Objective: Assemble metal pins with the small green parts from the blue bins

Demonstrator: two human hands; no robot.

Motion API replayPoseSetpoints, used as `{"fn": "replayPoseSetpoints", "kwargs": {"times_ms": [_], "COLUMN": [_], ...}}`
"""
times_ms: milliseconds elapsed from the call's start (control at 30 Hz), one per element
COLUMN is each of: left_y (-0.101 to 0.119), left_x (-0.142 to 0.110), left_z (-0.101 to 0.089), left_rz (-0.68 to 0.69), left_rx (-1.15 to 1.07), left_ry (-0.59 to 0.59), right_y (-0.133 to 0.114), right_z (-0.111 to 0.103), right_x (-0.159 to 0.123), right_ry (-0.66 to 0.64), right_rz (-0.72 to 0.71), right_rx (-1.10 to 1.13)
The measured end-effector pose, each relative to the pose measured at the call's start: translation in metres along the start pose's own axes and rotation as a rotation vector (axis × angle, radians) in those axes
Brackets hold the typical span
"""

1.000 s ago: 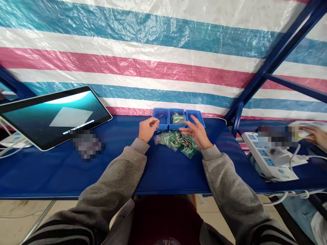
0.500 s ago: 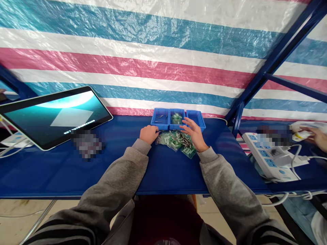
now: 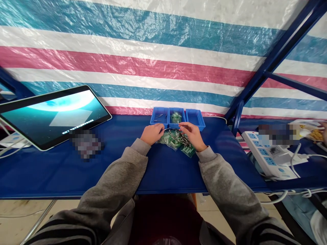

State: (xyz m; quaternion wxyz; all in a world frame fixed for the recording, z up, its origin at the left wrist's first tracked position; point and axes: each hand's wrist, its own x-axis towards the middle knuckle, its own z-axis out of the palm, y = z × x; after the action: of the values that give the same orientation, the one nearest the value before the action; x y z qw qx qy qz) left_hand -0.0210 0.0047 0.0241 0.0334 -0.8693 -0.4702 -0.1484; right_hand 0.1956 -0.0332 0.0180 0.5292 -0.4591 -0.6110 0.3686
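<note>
My left hand (image 3: 152,133) is closed in a pinch on a thin metal rod (image 3: 168,129), which points right toward my other hand. My right hand (image 3: 193,135) has its thumb and fingertips drawn together just past the rod's tip; whatever is between them is too small to make out. Below both hands lies a loose pile of small green packets (image 3: 187,150) with metal rods (image 3: 176,136) on top. Behind the hands, the left blue bin (image 3: 152,121) contains a few thin rods and the middle blue bin (image 3: 176,125) contains pale green pieces (image 3: 176,117).
A third blue bin (image 3: 203,123) stands at the right of the row. On the left a tablet screen (image 3: 56,117) leans near a blurred item (image 3: 87,144). To the right are a white power strip (image 3: 268,160), blue frame posts (image 3: 237,110) and part of another person's hand (image 3: 325,131).
My right hand has come down and left from the middle bin, its spread fingers drawing together. The rod in my left hand now shows more clearly. The other person's hand has shifted right.
</note>
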Motion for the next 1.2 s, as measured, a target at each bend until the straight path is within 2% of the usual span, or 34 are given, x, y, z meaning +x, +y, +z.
{"fn": "replayPoseSetpoints", "kwargs": {"times_ms": [100,200,367,467,633,800,1033,1200], "left_y": [0.007,0.012,0.016,0.017,0.019,0.02,0.017,0.018], "left_x": [-0.002,-0.004,-0.004,-0.004,-0.004,-0.003,-0.001,-0.002], "left_z": [0.003,0.007,0.012,0.016,0.02,0.017,0.016,0.016], "left_rz": [0.182,0.261,0.266,0.212,0.1,0.044,0.053,0.049], "left_rx": [-0.098,-0.19,-0.328,-0.414,-0.517,-0.471,-0.387,-0.306], "left_ry": [0.161,0.264,0.375,0.398,0.363,0.324,0.197,0.109], "right_y": [-0.001,0.001,0.006,0.007,0.003,0.002,0.004,0.006], "right_z": [0.001,0.002,0.001,0.001,0.003,0.001,-0.001,0.003], "right_x": [-0.002,-0.002,0.0,0.0,-0.002,-0.002,-0.001,-0.003], "right_ry": [-0.017,-0.043,-0.03,-0.014,0.002,0.035,-0.085,-0.141], "right_rz": [-0.06,-0.096,-0.078,-0.068,-0.029,-0.105,-0.18,-0.17], "right_rx": [-0.079,-0.094,-0.074,-0.065,-0.084,-0.316,-0.612,-0.697]}}
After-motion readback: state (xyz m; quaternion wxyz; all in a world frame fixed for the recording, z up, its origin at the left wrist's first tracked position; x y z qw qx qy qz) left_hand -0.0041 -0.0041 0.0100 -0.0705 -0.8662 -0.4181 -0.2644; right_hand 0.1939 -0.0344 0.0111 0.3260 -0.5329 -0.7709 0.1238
